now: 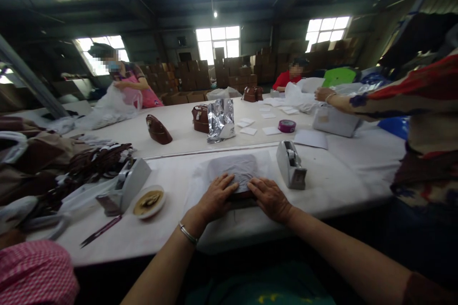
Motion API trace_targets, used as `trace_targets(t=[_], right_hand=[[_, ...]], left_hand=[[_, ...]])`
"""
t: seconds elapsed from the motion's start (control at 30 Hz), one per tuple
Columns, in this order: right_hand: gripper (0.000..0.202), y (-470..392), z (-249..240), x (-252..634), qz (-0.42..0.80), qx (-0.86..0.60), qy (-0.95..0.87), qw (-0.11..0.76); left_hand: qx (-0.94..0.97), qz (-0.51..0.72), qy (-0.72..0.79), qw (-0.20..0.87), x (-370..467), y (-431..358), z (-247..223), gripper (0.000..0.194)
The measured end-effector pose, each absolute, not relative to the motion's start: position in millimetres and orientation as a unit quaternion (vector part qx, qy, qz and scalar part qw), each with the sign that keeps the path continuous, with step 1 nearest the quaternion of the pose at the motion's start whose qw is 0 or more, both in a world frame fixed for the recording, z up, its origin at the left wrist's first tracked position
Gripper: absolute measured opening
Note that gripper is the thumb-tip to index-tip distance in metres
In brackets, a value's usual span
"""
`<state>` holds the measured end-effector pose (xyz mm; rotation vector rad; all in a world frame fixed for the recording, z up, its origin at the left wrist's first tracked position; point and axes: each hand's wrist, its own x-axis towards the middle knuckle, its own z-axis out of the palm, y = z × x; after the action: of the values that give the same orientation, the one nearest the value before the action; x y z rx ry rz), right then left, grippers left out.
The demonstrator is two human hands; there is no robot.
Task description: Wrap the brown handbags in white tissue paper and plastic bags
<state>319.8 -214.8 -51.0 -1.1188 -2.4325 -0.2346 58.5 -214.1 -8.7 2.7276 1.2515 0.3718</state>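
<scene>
A brown bag lies on the white-covered table in front of me, mostly hidden under thin whitish wrapping paper (pixel 234 164); only its dark brown near edge shows. My left hand (pixel 218 195) rests on the paper at the near left side, fingers stretched out and slightly apart. On the near right side lies my right hand (pixel 270 195), its fingers extended flat over the paper's edge. Both thumbs are hard to make out. More thin white paper spreads out beneath the bag. Just right of it stands a grey tape dispenser (pixel 291 164).
To the left are another tape dispenser (pixel 125 188), a bowl (pixel 149 201) with small metal-coloured pieces, and purple-handled snips (pixel 102 231). Behind stand brown bags (pixel 158 129), a silver foil pouch (pixel 221 120) and a purple tape roll (pixel 286 126). A co-worker's arm (pixel 368 102) reaches in at right.
</scene>
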Motion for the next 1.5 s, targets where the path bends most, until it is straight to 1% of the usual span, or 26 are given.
trace_targets(t=[0.17,0.27,0.4,0.5,0.57,0.67,0.77,0.87,0.97,1.13,1.27,1.4,1.5], right_hand=[[0.058,-214.6,-40.6,317.9,-0.08,-0.405,-0.887,0.207],[0.056,-212.3,-38.3,316.6,-0.086,-0.392,-0.893,0.206],[0.051,-220.6,-36.7,317.5,-0.109,-0.399,-0.884,0.217],[0.049,-246.0,-38.2,324.2,-0.124,-0.384,-0.883,0.238],[0.052,-270.2,-46.8,331.1,-0.133,-0.355,-0.894,0.239],[0.059,-301.9,-75.9,341.1,-0.162,-0.296,-0.915,0.221],[0.064,-312.3,-110.6,345.9,-0.232,-0.263,-0.902,0.252],[0.064,-305.5,-125.9,345.2,-0.26,-0.279,-0.883,0.273],[0.057,-300.3,-116.2,341.6,-0.248,-0.266,-0.89,0.276],[0.039,-302.3,-81.4,332.3,-0.186,-0.236,-0.905,0.302],[0.023,-292.7,-54.8,321.1,-0.138,-0.269,-0.913,0.275],[0.018,-275.3,-29.1,313.3,-0.129,-0.283,-0.913,0.262],[0.019,-260.7,-11.3,310.7,-0.14,-0.288,-0.914,0.249]], left_hand=[[0.907,0.143,0.394,0.052,56.6,-212.2,-9.3,0.068],[0.908,0.147,0.391,0.044,56.0,-212.0,-10.7,0.068],[0.905,0.141,0.4,0.034,56.2,-214.5,-14.4,0.069],[0.904,0.153,0.399,0.03,56.1,-216.6,-16.2,0.068],[0.903,0.159,0.397,0.032,56.0,-217.3,-16.5,0.067],[0.903,0.151,0.401,0.037,56.3,-217.5,-16.0,0.071],[0.902,0.146,0.404,0.039,56.9,-217.8,-15.2,0.075],[0.902,0.147,0.403,0.04,57.1,-218.7,-14.0,0.076],[0.903,0.15,0.399,0.043,56.5,-219.2,-13.3,0.076],[0.903,0.161,0.397,0.041,55.9,-217.8,-15.9,0.076],[0.902,0.154,0.401,0.046,55.8,-216.4,-17.1,0.076],[0.905,0.157,0.393,0.044,54.8,-216.4,-15.9,0.076],[0.905,0.166,0.39,0.041,54.4,-216.5,-15.2,0.067]])
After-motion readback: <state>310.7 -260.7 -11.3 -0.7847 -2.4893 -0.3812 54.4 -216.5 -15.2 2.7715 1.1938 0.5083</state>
